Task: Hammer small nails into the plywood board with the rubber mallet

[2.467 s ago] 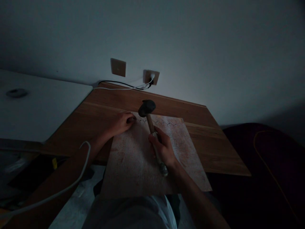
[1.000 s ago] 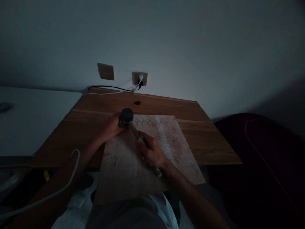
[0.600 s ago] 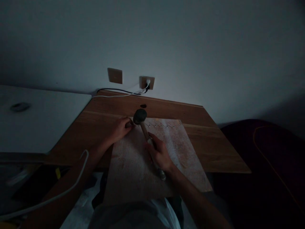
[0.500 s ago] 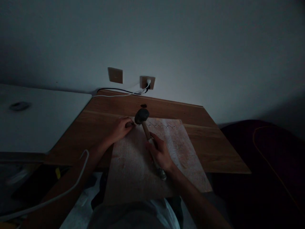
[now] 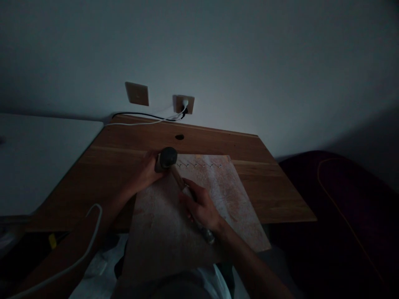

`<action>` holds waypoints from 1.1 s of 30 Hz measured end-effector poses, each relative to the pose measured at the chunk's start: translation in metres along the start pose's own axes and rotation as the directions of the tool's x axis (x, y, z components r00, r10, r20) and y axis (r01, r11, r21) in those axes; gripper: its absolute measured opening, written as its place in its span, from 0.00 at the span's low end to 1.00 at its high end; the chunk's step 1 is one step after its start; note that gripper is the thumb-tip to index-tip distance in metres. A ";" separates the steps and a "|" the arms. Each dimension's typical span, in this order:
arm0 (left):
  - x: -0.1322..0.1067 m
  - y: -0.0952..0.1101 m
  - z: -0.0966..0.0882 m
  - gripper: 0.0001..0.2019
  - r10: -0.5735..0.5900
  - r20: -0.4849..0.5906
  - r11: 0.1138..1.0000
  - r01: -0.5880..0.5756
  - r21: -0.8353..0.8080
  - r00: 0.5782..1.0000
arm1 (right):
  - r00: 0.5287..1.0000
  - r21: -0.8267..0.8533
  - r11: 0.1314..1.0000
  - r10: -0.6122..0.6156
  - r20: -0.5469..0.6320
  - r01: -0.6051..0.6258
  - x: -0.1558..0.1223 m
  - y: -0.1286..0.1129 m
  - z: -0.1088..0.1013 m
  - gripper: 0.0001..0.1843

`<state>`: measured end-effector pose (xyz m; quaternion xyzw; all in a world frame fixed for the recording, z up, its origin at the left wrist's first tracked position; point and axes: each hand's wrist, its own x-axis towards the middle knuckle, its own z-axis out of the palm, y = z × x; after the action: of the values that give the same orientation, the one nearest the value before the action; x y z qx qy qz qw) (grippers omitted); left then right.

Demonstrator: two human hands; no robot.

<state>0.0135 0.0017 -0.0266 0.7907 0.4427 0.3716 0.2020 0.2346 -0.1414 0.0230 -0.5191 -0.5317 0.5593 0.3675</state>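
A pale reddish board [image 5: 187, 224] lies across my lap and the wooden desk [image 5: 218, 141]. My right hand [image 5: 201, 207] is closed round the wooden handle of a hammer [image 5: 177, 176]. The hammer's dark head [image 5: 168, 157] is low over the board's far left corner. My left hand [image 5: 148, 170] rests at that corner with fingers pinched together right beside the hammer head; what they pinch is hidden. A row of small bent nails or staples [image 5: 199, 165] runs along the board's far edge, to the right of the head.
Two wall plates, one a socket [image 5: 183, 104] with plugs in it, sit above the desk; black and white cables [image 5: 143, 118] run left along the wall. A white surface [image 5: 40, 153] adjoins the desk's left. A white cable [image 5: 62, 265] crosses my left forearm. A dark red seat [image 5: 343, 216] stands right.
The hammer head has come down and leftward from its raised position, ending beside my left fingers. The view has shifted slightly right. My left hand stays at the board's corner.
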 end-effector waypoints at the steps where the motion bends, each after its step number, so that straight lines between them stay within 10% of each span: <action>1: 0.000 0.000 0.000 0.27 -0.002 0.001 1.000 0.002 0.006 1.000 | 1.000 0.032 0.999 0.012 -0.013 -0.011 0.000 -0.001 0.000 0.32; 11: -0.001 0.003 -0.003 0.08 0.085 0.134 0.989 -0.101 0.111 0.987 | 0.953 0.216 0.976 0.082 -0.293 -0.018 -0.048 -0.015 -0.029 0.44; 20: 0.001 0.005 -0.003 0.09 0.217 0.165 0.948 -0.248 0.199 0.962 | 0.878 0.051 0.995 0.100 -0.468 -0.086 -0.105 0.031 -0.067 0.29; 33: 0.036 0.028 0.002 0.06 0.228 0.419 0.886 -0.365 0.285 0.879 | 0.972 -0.545 0.821 0.053 -0.230 -0.173 -0.101 0.013 -0.079 0.26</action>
<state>0.0423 0.0179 0.0047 0.9291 0.3272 0.1547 0.0759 0.3326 -0.2242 0.0379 -0.6894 -0.5998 0.3431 0.2175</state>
